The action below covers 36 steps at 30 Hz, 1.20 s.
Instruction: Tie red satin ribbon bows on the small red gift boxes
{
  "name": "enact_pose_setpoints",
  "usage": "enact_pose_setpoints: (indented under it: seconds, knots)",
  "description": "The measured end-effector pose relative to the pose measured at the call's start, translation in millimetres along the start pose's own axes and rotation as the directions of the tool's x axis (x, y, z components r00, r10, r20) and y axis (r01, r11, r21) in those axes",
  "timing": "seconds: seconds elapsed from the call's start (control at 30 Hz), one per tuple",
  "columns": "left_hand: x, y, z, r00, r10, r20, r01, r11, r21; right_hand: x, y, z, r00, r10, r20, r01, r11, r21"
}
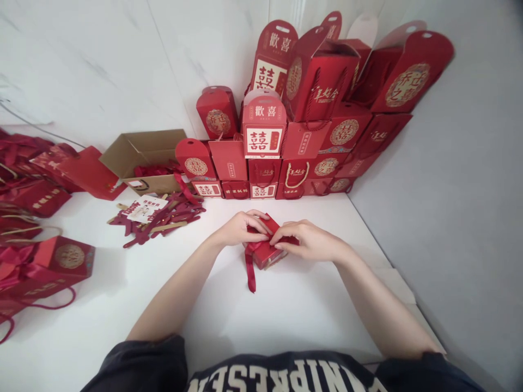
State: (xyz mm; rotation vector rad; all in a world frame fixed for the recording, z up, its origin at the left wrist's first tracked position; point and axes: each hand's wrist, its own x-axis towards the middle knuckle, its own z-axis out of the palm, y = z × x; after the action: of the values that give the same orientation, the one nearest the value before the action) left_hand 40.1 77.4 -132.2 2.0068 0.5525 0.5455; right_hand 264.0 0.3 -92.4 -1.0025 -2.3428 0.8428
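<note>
A small red box (267, 256) lies on the white table, with both my hands around its top. My left hand (242, 228) has its fingers bent together over the box's far left part, at a red ribbon. From under these fingers the ribbon's tail (250, 272) hangs down the left side of the box onto the table. My right hand (304, 239) reaches in from the right, its thumb and fingertips closed at the ribbon on top. Part of the ribbon is hidden behind the fingers.
Red gift boxes (263, 139) are stacked along the back wall. An open cardboard box (155, 148) holds red ribbons, and a pile of dark red strips (163, 220) with a white card lies before it. Red gift bags (44, 196) stand at the left.
</note>
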Motion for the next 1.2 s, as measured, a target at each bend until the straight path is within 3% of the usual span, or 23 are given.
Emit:
enact_pose_setpoints:
  seconds: [0.17,0.3,0.4,0.5,0.6,0.83,1.2]
  knots:
    - [-3.9,19.5,6.1,0.993,0.095,-0.076,-0.078,0.976,0.201,13.4,16.0,9.5,0.953,0.028,-0.301,0.004,0.994,0.105]
    - [-12.2,33.2,4.5,0.988,0.127,-0.091,-0.078,0.905,0.419,21.5,29.1,19.5,0.962,-0.087,-0.26,0.096,0.995,0.024]
    - [-17.8,32.0,2.6,0.98,0.19,-0.057,-0.11,0.759,0.642,23.5,32.8,23.6,0.96,-0.162,-0.229,0.161,0.987,-0.022]
    - [-20.8,25.7,2.1,0.968,0.252,0.005,-0.158,0.593,0.789,24.3,33.7,24.7,0.961,-0.122,-0.249,0.13,0.991,0.018]
    - [-21.6,21.5,2.7,0.956,0.289,0.041,-0.19,0.511,0.838,26.3,34.7,21.0,0.971,-0.094,-0.22,0.099,0.995,0.015]
    - [-19.2,23.1,6.2,0.951,0.309,-0.007,-0.17,0.543,0.822,33.1,38.0,3.3,0.99,-0.135,-0.032,0.134,0.991,-0.018]
    - [-17.9,24.6,13.1,0.922,0.386,-0.041,-0.184,0.528,0.829,27.9,22.2,4.0,0.979,-0.168,-0.112,0.131,0.95,-0.284]
